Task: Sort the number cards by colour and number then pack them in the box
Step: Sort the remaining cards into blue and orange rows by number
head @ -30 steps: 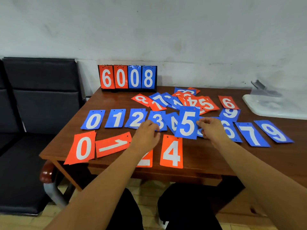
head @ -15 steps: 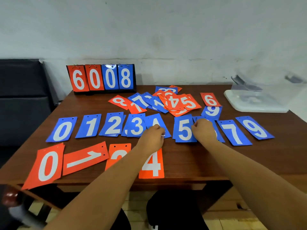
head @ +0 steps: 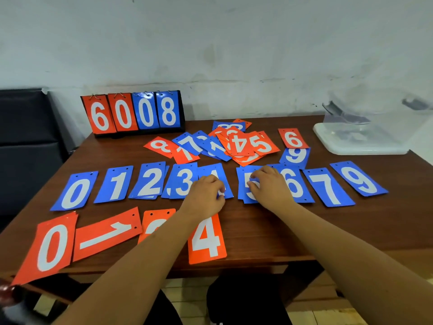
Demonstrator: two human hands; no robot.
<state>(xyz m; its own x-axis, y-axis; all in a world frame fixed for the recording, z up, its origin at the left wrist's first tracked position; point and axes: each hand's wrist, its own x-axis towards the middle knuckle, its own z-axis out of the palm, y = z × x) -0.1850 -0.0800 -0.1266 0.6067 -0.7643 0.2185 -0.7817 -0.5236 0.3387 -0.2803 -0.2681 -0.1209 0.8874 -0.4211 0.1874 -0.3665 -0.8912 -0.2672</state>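
Head | left hand (head: 203,195) pinches blue 4 (head: 218,171) | right hand (head: 269,186) pinches blue 5 (head: 243,177)

Blue number cards (head: 147,181) flat in a row rising from 0, orange cards (head: 52,247) in a nearer row, mixed pile (head: 241,146) behind, clear box (head: 365,141) far right.

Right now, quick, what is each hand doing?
Left hand: fingers curled on the blue 4 card, apparently pinching it.
Right hand: fingers curled, pinching the blue 5 card.
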